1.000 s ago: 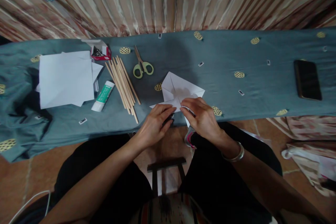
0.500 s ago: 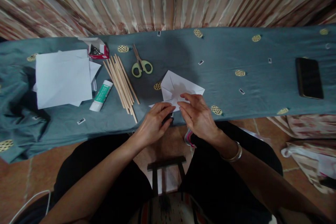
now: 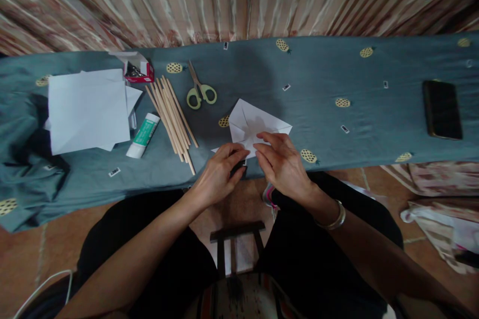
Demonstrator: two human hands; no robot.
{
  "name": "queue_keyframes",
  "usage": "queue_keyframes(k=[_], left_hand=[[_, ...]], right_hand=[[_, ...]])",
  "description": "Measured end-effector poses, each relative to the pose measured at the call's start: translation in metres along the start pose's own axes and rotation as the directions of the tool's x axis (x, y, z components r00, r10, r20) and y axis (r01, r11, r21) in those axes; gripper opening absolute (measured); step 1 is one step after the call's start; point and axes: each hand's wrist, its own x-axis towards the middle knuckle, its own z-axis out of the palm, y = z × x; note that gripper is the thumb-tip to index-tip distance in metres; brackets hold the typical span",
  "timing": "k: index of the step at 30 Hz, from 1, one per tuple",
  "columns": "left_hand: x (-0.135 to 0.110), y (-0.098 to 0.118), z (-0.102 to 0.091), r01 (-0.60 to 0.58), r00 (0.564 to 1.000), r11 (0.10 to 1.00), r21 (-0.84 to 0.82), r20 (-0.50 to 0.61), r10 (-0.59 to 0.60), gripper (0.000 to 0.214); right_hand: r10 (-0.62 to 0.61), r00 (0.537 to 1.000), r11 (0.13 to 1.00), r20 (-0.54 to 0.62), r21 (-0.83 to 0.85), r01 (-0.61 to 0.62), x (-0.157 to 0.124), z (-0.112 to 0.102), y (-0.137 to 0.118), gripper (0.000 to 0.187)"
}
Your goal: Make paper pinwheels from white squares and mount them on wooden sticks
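Observation:
A white sheet of paper (image 3: 258, 117) with crease lines lies near the front edge of the table, a narrow point of it jutting out at the left. My left hand (image 3: 223, 168) is at its lower left edge, fingers closed over the paper and thumb below them. Over the right part of the sheet rests my right hand (image 3: 281, 162), its fingers bent a little and spread, the tips touching or just above the paper. Both hands' fingertips are close together at the near corner. The underside of the sheet is hidden.
Left of the sheet lie green-handled scissors (image 3: 201, 92), several wooden sticks (image 3: 172, 117), a glue stick (image 3: 143, 134), a red box (image 3: 138, 70) of small metal pieces and a stack of white paper (image 3: 90, 112). A dark phone (image 3: 442, 109) lies far right on the tablecloth (image 3: 374, 124).
The right hand has shifted very slightly away from the left, so the gap between their fingertips is a little wider. The paper stays in place.

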Motion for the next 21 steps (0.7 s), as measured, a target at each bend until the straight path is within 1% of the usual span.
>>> queue_keyframes(k=[4,7,14,21], left_hand=[[0.0008,0.0003,-0.0007,-0.005,1.000,1.000,-0.003,0.004,0.005,0.031],[0.0010,0.0002,-0.0008,-0.005,1.000,1.000,-0.002,0.006,0.005,0.032],[0.0009,-0.0008,0.0000,-0.017,1.000,1.000,-0.005,0.008,0.017,0.031],[0.0013,0.0015,-0.0012,0.000,1.000,1.000,-0.004,0.022,0.000,0.031]], right_hand=[[-0.021,1.000,1.000,-0.009,-0.020,0.021,0.0020,0.0010,0.0010,0.025],[-0.038,0.999,0.998,0.007,-0.046,0.038,0.0042,0.0011,0.0002,0.028],[-0.015,1.000,1.000,0.018,-0.027,0.015,0.0054,0.0019,-0.0007,0.030],[-0.038,0.999,0.998,0.010,-0.053,0.038,0.0048,0.0039,0.0009,0.030]])
